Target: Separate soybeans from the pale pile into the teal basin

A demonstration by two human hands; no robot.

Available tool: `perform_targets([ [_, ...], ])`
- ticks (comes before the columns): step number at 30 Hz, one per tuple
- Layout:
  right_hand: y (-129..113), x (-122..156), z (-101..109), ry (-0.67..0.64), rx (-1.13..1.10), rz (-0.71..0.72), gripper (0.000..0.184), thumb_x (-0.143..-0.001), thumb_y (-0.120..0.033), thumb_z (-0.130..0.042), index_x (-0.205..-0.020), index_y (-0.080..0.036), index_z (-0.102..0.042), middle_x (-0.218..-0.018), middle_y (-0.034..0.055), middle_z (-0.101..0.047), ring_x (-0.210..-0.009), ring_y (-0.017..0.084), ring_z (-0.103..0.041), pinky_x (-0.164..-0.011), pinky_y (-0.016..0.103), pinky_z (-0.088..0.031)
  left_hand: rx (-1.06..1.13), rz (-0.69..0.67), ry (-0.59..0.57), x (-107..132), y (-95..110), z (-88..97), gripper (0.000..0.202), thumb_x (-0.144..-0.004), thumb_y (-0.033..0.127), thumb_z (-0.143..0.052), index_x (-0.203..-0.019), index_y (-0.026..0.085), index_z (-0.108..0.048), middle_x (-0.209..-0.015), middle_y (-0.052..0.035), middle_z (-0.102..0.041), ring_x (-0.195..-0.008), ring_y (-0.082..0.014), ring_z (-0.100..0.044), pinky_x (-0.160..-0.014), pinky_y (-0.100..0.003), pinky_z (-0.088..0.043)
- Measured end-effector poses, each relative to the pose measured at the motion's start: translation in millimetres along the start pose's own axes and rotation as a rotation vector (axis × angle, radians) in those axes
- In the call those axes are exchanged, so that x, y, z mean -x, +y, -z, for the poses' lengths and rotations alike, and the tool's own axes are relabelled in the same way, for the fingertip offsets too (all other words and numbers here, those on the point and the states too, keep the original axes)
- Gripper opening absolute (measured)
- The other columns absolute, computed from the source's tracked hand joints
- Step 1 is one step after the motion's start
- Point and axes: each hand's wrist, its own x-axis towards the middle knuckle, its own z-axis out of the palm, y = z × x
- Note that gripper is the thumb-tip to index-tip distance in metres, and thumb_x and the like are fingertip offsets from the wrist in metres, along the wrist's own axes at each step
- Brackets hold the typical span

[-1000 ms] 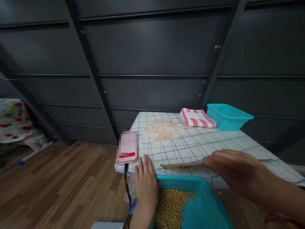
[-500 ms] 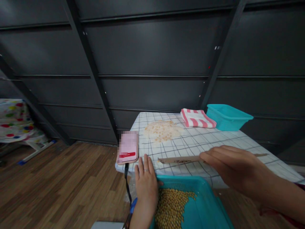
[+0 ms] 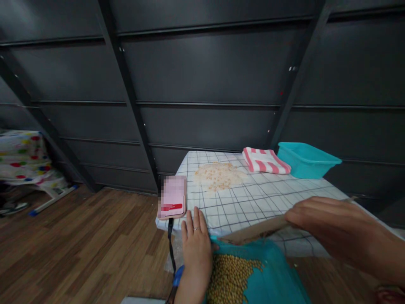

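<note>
My left hand (image 3: 195, 249) lies on the left rim of a teal tray (image 3: 278, 278) that holds many yellow beans (image 3: 229, 278); its fingers are stretched out flat and touch the table's near edge. My right hand (image 3: 335, 230) is closed on a flat brown cardboard strip (image 3: 256, 231). The strip slants down to the left, and its tip reaches the tray's far rim next to my left hand.
The table (image 3: 253, 198) has a white checked cloth. A pile of pale husks (image 3: 218, 175), a pink-striped folded towel (image 3: 265, 160) and a second teal tub (image 3: 306, 159) sit at its far end. A pink phone (image 3: 172, 197) with a black cable lies at the near left corner. Wooden floor spreads to the left.
My right hand has brought the cardboard strip from lying over the cloth toward me, tilting its left tip down to the tray's far rim. My left hand stayed on the tray.
</note>
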Motion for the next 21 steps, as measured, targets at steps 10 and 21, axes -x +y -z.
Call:
perform_targets([
  [10, 50.5, -43.3, -51.7, 0.108, 0.447, 0.054, 0.03, -0.073, 0.001, -0.035, -0.084, -0.012, -0.059, -0.07, 0.0072, -0.065, -0.06, 0.018, -0.059, -0.053, 0.03, -0.045, -0.021, -0.004, 0.052, 0.3, 0.8, -8.7, 0.069, -0.062, 0.034, -0.065, -0.124, 0.015, -0.043, -0.135, -0.0127, -0.04, -0.123, -0.0305, -0.037, -0.098, -0.045, -0.038],
  [21, 49.8, -39.2, -62.6, 0.116, 0.384, 0.083, 0.031, -0.076, 0.001, -0.034, -0.088, -0.013, -0.059, -0.074, 0.0067, -0.066, -0.064, 0.016, -0.059, -0.058, 0.028, -0.047, -0.038, 0.007, 0.037, -0.4, 0.5, -7.2, 0.074, -0.059, 0.031, -0.068, -0.125, 0.013, -0.041, -0.135, -0.0106, -0.038, -0.123, -0.0299, -0.036, -0.099, -0.043, -0.038],
])
